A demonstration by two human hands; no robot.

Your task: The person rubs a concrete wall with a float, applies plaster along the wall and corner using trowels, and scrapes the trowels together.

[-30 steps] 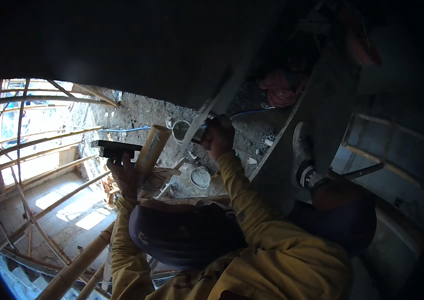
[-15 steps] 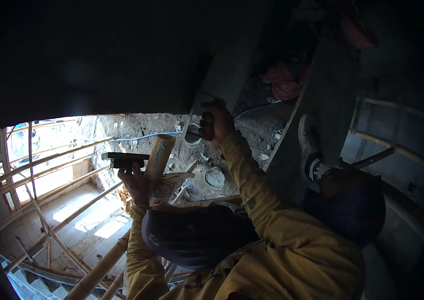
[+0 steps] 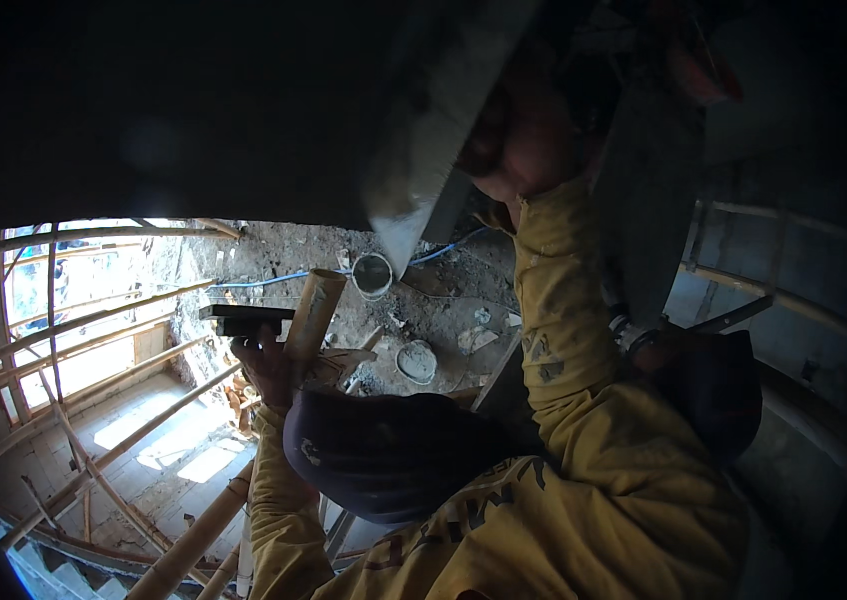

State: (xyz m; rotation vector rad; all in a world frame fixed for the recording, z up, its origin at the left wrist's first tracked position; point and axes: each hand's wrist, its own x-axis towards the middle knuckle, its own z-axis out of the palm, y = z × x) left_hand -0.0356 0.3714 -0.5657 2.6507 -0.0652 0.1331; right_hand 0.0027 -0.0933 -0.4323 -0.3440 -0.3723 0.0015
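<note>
My right hand, dim in the shade, is raised close to the dark surface overhead. Its fingers are closed round the grip of a trowel, whose broad pale metal blade points down and to the left; the grip itself is mostly hidden. Lower at the left, my left hand grips a dark, flat hand float, seen nearly edge-on. An upright bamboo pole stands right beside that hand and hides part of it.
Two buckets of grey mix, one farther off and one nearer, stand on rubble ground below. A blue hose crosses it. Bamboo rails fill the left side. A dark wall or ceiling fills the upper left.
My right hand has moved up and to the right with the trowel, whose blade now looms larger. My left hand and the float stay almost where they were.
</note>
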